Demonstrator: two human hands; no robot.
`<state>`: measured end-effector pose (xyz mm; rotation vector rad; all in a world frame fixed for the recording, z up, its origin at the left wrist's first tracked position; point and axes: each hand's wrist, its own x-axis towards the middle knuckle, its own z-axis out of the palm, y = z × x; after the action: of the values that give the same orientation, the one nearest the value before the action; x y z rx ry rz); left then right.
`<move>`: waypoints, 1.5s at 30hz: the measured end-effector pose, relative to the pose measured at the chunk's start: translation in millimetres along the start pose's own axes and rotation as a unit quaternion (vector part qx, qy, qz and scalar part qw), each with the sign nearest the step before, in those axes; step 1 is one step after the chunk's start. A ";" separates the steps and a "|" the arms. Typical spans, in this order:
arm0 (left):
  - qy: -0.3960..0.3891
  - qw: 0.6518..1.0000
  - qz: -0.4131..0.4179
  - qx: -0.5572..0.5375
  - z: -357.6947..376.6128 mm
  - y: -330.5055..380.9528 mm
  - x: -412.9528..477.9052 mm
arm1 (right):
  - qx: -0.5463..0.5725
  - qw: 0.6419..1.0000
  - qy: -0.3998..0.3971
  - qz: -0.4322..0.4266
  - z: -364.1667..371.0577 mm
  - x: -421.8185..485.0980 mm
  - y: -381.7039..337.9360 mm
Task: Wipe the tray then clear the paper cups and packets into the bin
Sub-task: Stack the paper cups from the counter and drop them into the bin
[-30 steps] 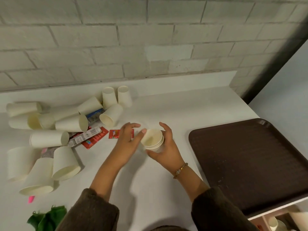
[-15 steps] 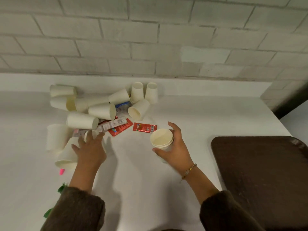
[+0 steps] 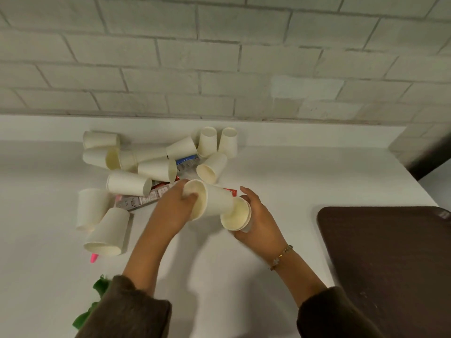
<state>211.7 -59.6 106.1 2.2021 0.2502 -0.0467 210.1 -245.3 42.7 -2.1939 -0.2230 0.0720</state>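
My left hand grips a white paper cup by its rim, fingers inside the mouth, and holds it sideways with its base in the mouth of the nested cup stack. That stack sits in the grip of my right hand. Several more paper cups lie tumbled on the white counter at the left, with red, blue and silver packets among and under them. The dark brown tray lies bare at the right.
A grey brick wall backs the counter. A pink marker tip pokes out under the nearest cup, and a green cloth lies at the lower left by my sleeve. The counter ends at the right behind the tray.
My left hand reached left into the cup pile, took hold of a cup and brought it back to the stack in my right hand. The view shifted left.
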 end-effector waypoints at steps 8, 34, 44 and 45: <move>-0.176 0.980 0.029 0.084 42.0 31.7 25.7 | 0.011 0.999 0.038 0.025 -26.1 -3.3 16.2; 0.047 0.975 -0.145 -0.161 101.8 -11.7 133.8 | -0.002 0.990 0.115 0.082 -51.4 14.3 44.9; 0.079 0.973 0.173 -0.133 71.5 39.6 61.7 | -0.014 0.988 0.115 0.102 -51.7 16.0 44.6; 0.064 0.970 0.207 -0.112 70.7 41.9 54.7 | -0.010 0.988 0.115 0.102 -51.9 15.0 42.9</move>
<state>277.5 -131.4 89.9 1.9916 -0.1321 0.3383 237.5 -308.5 39.3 -2.2166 0.1315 -0.0711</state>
